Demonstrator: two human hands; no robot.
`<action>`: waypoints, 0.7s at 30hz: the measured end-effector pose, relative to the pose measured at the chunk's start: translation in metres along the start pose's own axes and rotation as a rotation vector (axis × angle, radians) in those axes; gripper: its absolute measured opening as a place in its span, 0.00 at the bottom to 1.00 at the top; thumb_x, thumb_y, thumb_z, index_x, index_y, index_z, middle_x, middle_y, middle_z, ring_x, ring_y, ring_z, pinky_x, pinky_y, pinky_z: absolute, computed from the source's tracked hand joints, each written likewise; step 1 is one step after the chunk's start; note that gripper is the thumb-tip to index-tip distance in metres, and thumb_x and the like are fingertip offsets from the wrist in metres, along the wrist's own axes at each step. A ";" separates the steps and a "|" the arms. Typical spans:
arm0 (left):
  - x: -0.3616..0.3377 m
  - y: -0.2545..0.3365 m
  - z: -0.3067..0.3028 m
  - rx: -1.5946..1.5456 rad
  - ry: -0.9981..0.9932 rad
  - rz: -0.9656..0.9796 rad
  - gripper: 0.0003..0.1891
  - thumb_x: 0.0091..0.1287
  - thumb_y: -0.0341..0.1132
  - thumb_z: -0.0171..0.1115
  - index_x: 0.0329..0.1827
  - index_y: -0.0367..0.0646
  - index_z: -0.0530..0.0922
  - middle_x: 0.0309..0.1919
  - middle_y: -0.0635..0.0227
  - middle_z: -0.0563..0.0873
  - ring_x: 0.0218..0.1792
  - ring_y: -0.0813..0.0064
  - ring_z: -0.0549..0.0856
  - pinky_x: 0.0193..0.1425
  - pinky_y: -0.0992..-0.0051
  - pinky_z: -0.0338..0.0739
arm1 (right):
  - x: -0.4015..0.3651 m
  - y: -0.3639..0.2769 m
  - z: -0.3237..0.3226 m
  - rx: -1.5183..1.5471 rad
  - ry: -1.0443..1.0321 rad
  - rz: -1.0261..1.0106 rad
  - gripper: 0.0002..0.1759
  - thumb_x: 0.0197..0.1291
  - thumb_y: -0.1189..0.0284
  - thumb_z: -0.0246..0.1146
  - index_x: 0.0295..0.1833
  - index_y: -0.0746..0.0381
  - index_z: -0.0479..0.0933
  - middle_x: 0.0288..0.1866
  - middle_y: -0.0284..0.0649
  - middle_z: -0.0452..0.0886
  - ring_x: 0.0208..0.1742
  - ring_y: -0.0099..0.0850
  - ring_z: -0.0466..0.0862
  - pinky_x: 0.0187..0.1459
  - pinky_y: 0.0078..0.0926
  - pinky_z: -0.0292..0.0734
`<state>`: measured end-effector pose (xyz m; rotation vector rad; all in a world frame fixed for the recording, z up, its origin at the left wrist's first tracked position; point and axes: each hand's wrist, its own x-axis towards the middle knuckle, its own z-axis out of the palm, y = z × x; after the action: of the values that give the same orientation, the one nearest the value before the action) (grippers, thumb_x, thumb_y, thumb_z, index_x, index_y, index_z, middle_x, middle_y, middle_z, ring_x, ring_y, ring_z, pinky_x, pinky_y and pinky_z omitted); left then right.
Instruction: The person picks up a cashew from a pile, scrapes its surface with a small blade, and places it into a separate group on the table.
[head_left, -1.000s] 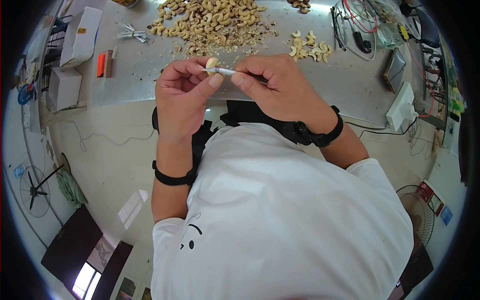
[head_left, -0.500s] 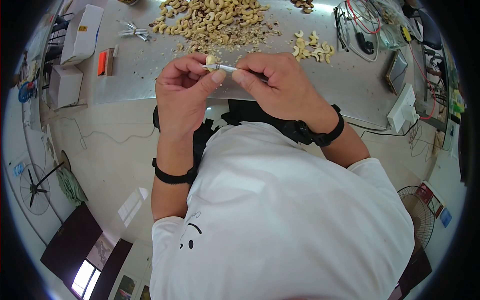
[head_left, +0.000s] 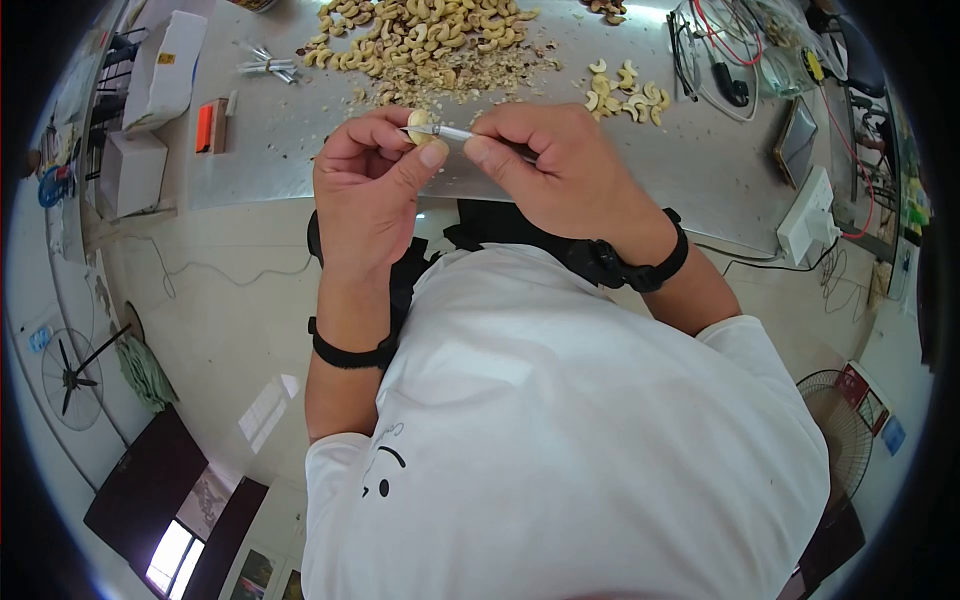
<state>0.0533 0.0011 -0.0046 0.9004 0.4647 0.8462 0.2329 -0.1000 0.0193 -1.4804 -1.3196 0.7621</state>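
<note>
My left hand point(head_left: 368, 185) pinches a pale cashew point(head_left: 419, 119) between thumb and fingers above the table's near edge. My right hand point(head_left: 555, 165) is closed round a slim, silvery craft knife point(head_left: 454, 133), its tip pointing left. The blade end lies against the cashew, close to the left thumb; how deep it goes is too small to tell. Beyond the hands a large heap of cashews point(head_left: 430, 40) covers the table, with crumbs and skin flakes point(head_left: 450, 85) along its near side. A smaller group of pale cashews point(head_left: 628, 96) lies to the right.
The metal table point(head_left: 260, 165) carries an orange-and-white box point(head_left: 211, 126) and a bundle of white sticks point(head_left: 268, 66) at left. Cables point(head_left: 722, 60) lie at right, near a dark framed panel point(head_left: 795, 143) and a white power strip point(head_left: 806, 215). Darker pieces point(head_left: 606, 10) lie at the far edge.
The cashew has turned in my left fingers, so more of its curved side shows. The knife tip has shifted slightly on it. Both hands stay nearly in place.
</note>
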 end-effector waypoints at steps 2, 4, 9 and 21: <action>-0.001 0.000 0.001 -0.002 -0.006 -0.003 0.13 0.62 0.11 0.72 0.41 0.37 0.81 0.52 0.60 0.86 0.49 0.74 0.88 0.54 0.73 0.88 | -0.001 0.001 0.000 -0.005 0.005 0.000 0.09 0.67 0.70 0.67 0.36 0.64 0.83 0.22 0.44 0.79 0.21 0.42 0.79 0.27 0.36 0.72; -0.001 0.000 0.001 -0.016 -0.013 -0.003 0.13 0.62 0.11 0.72 0.41 0.37 0.81 0.52 0.59 0.85 0.49 0.73 0.88 0.54 0.73 0.88 | -0.001 0.001 0.000 -0.014 0.020 0.005 0.09 0.67 0.70 0.67 0.36 0.64 0.83 0.22 0.45 0.79 0.21 0.42 0.79 0.27 0.36 0.73; -0.002 -0.003 0.000 -0.042 -0.040 -0.014 0.13 0.62 0.11 0.71 0.41 0.37 0.80 0.52 0.59 0.85 0.49 0.72 0.88 0.56 0.72 0.88 | -0.004 0.012 0.002 -0.033 0.114 0.035 0.06 0.70 0.73 0.68 0.43 0.66 0.84 0.24 0.35 0.76 0.25 0.23 0.71 0.28 0.25 0.68; -0.004 -0.007 -0.008 0.000 -0.114 0.031 0.12 0.67 0.11 0.66 0.44 0.38 0.80 0.56 0.58 0.84 0.54 0.69 0.87 0.62 0.70 0.85 | -0.005 0.001 0.001 -0.039 0.068 -0.009 0.09 0.66 0.70 0.67 0.35 0.64 0.83 0.22 0.46 0.79 0.22 0.43 0.78 0.27 0.37 0.72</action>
<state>0.0487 -0.0002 -0.0152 0.9524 0.3524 0.8179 0.2311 -0.1041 0.0173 -1.5176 -1.2949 0.6780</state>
